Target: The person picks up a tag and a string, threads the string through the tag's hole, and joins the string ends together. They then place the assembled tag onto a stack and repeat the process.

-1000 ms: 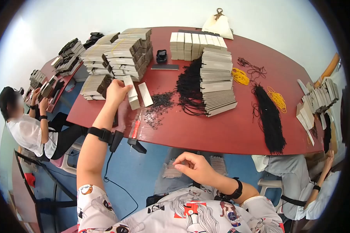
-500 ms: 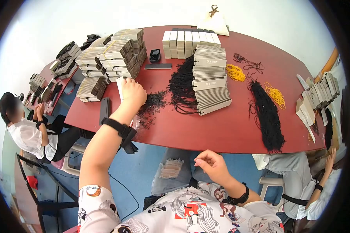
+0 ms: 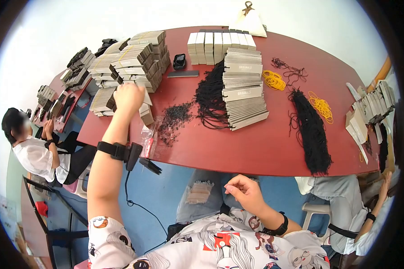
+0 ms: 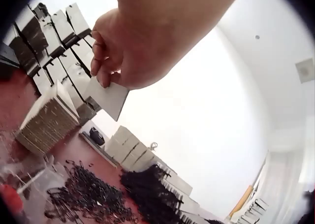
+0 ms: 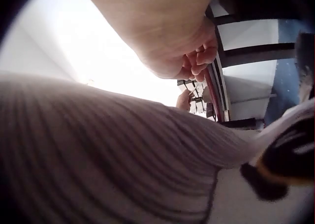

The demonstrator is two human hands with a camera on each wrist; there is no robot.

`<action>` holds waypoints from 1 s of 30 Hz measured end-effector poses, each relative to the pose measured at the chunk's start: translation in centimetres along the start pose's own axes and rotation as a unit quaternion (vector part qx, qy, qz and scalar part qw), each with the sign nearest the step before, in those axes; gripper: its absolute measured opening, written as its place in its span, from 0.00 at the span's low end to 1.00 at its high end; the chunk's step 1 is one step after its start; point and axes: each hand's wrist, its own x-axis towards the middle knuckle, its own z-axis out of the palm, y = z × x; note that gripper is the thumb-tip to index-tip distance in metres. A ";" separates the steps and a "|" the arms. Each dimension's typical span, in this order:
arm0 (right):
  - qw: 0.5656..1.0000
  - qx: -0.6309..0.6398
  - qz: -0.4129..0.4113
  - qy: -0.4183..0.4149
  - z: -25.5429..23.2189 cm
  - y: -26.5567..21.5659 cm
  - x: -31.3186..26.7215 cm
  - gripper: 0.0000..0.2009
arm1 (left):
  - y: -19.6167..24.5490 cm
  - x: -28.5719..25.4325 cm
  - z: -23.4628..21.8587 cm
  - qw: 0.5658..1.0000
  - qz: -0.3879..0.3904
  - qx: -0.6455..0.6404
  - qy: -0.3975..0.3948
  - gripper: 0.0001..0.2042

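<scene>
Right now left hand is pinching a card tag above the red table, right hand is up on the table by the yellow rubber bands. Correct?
Not quite. The left hand does pinch a card tag above the red table, as the left wrist view shows. But the head view shows the right hand off the table, down near the person's lap, well away from the yellow rubber bands.

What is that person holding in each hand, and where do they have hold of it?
The left hand pinches a grey card tag by its upper edge. The right hand, fingers curled near the lap, shows nothing clearly held.

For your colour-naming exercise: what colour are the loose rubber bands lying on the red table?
Yellow; the rubber bands show best in the head view.
</scene>
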 end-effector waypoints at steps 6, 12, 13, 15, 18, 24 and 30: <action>1.000 -0.003 0.003 -0.004 0.2 -0.1 0.2 0.05 | -2.5 -2.1 2.6 0.998 -0.006 0.055 -0.005 0.18; 0.998 0.006 -0.031 0.047 -0.8 -0.9 0.1 0.04 | -3.1 -3.6 2.6 0.997 0.027 -0.032 0.067 0.14; 0.998 0.007 -0.031 0.059 -1.1 -1.1 0.0 0.04 | -2.9 -4.3 2.1 0.992 0.043 -0.070 0.092 0.12; 0.996 -0.013 -0.043 0.079 -1.7 -1.4 -0.2 0.03 | -0.2 -7.2 -1.5 0.973 0.111 -0.181 0.092 0.04; 0.988 -0.019 -0.071 0.136 -3.2 -2.2 -0.8 0.03 | 1.9 -11.8 -3.1 0.937 0.218 -0.267 -0.060 0.05; 0.988 -0.024 -0.024 0.152 -4.9 -2.4 -1.6 0.04 | 2.1 -13.7 -0.6 0.937 0.233 -0.254 -0.057 0.05; 0.952 -0.187 -0.100 0.219 -7.5 -4.9 -1.4 0.04 | 2.7 -14.4 -0.3 0.944 0.227 -0.241 -0.009 0.03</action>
